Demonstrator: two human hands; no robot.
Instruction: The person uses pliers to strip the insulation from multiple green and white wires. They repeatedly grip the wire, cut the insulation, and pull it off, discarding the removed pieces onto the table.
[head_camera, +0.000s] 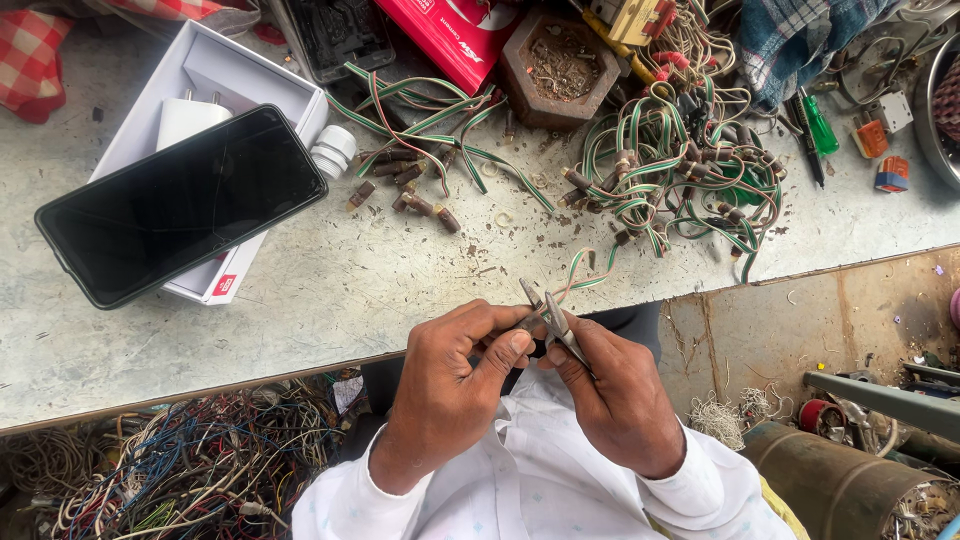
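My left hand (452, 385) pinches a small brown bulb holder between thumb and fingers at the bench edge. My right hand (620, 395) grips metal scissors (548, 316), whose blades point up and left and meet the left hand's fingertips. A thin green and white wire (583, 272) curls up from the blades toward a tangled bundle of green, white and red wires (680, 170) with several brown holders on the bench. Both sleeves are white.
A black phone (180, 205) lies across an open white box (215, 75) holding a white charger. A wooden hexagonal dish (560, 65), red carton (455, 35) and green screwdriver (818, 125) sit at the back. A heap of scrap wires (190, 465) fills the floor lower left.
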